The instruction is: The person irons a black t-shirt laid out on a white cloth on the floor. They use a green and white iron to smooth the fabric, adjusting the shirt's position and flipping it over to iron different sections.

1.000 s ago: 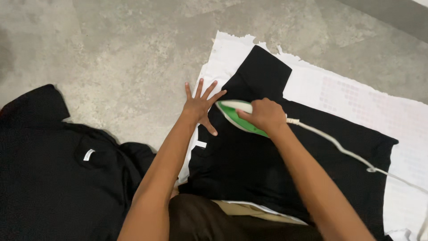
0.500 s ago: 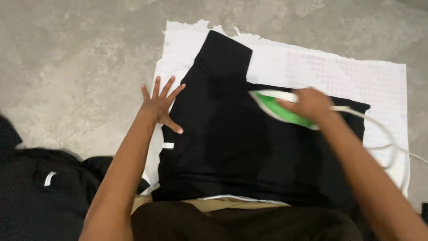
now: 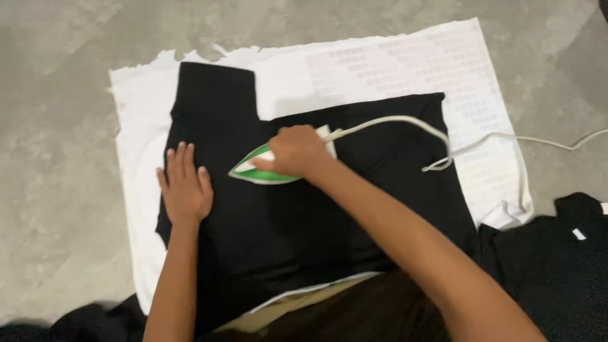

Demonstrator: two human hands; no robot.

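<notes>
Our right hand was closed around the green iron; our left hand lay open and flat on the black garment, just beside the iron's tip. We judged it could burn the fingers.

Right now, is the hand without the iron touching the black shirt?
Touching. The head view shows the left hand lying flat, palm down, on the black shirt, fingers spread on the cloth, beside the green iron that the right hand grips.
</notes>
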